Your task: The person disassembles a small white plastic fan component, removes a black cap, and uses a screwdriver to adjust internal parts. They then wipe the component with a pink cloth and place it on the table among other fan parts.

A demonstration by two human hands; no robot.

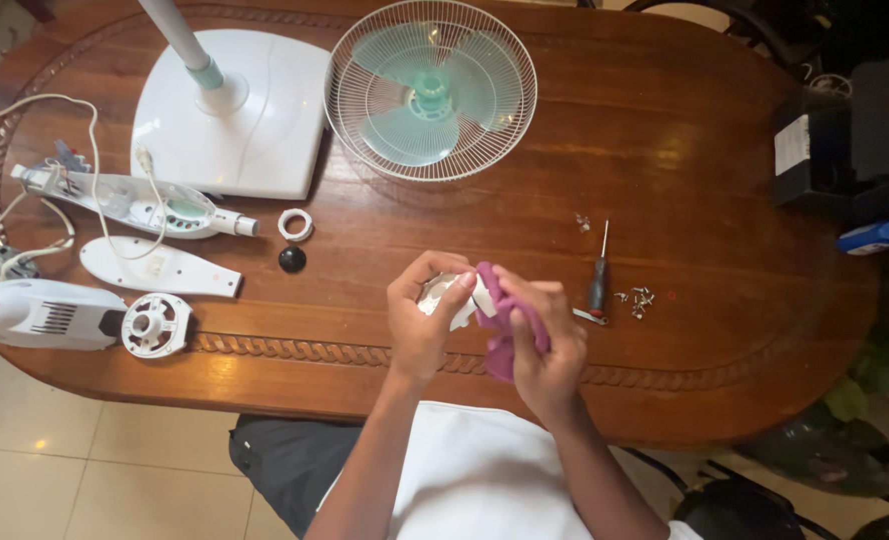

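While hands (pixel 485 325) overhang table edge (pixel 295 350)

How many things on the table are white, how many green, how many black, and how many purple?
White: 6 - fan base, grille, ring, motor cover, flat cover, small part in the left hand
Green: 1 - fan blades
Black: 2 - round cap, screwdriver
Purple: 1 - cloth in the right hand
Total: 10

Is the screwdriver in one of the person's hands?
No, the screwdriver lies on the table beside the right hand, which holds a purple cloth.
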